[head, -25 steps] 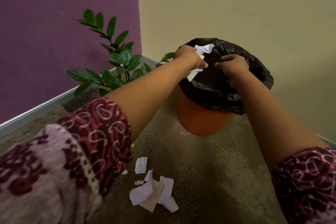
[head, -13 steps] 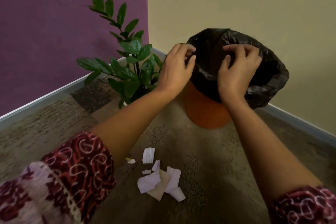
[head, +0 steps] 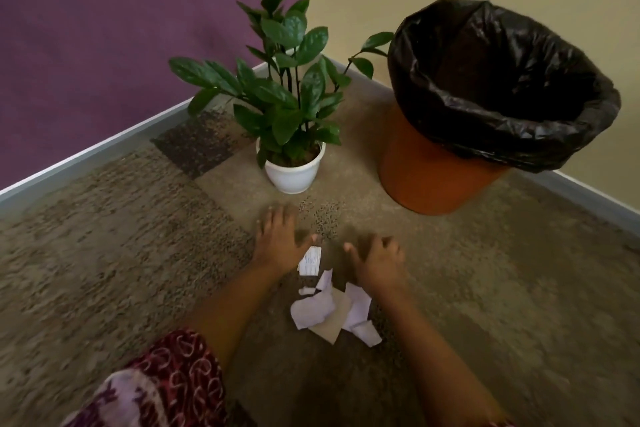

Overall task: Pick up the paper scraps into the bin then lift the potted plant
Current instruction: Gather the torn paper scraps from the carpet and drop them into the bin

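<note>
My left hand (head: 277, 246) and right hand (head: 375, 262) were spread wide and empty over the paper scraps (head: 332, 312) on the carpet. The scraps awaited the bin (head: 429, 180); the potted plant (head: 292, 170) stood unlifted near the corner.

Soft, even indoor light, fairly dim, with faint shadows on the mottled brown carpet floor (head: 485, 288). Motion blur over both bare hands (head: 277, 239) and the patterned red sleeve (head: 166, 388). Dull glare on the crinkled black plastic bin liner (head: 519, 121); wide-angle bending at the edges.
</note>
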A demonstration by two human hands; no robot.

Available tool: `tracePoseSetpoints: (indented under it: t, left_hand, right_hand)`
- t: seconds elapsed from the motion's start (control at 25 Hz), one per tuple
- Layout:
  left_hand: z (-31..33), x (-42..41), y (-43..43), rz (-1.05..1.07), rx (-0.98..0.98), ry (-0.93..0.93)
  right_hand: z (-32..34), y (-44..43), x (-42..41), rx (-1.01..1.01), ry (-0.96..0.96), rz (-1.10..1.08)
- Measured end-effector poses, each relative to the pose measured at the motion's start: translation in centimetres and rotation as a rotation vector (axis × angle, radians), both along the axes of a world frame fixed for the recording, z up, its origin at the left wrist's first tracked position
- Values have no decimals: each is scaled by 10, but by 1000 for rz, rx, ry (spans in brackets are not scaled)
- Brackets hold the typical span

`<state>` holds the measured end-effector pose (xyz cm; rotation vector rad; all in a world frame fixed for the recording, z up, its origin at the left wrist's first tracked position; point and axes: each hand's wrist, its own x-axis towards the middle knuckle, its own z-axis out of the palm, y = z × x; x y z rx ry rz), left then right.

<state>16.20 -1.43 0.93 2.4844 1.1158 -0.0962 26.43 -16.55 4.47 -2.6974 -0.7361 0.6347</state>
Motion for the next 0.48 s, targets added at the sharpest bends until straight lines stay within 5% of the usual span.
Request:
tracePoseSetpoints:
  t: [0.24, 0.48]
  left_hand:
    - [-19, 9, 8, -240, -50, -4]
    - [-18, -22, -18, -378, -101, -123]
  right_hand:
    - [-22, -16, -13, -118, 184, -23]
    - [-25, -9, -19, 156, 312, -49]
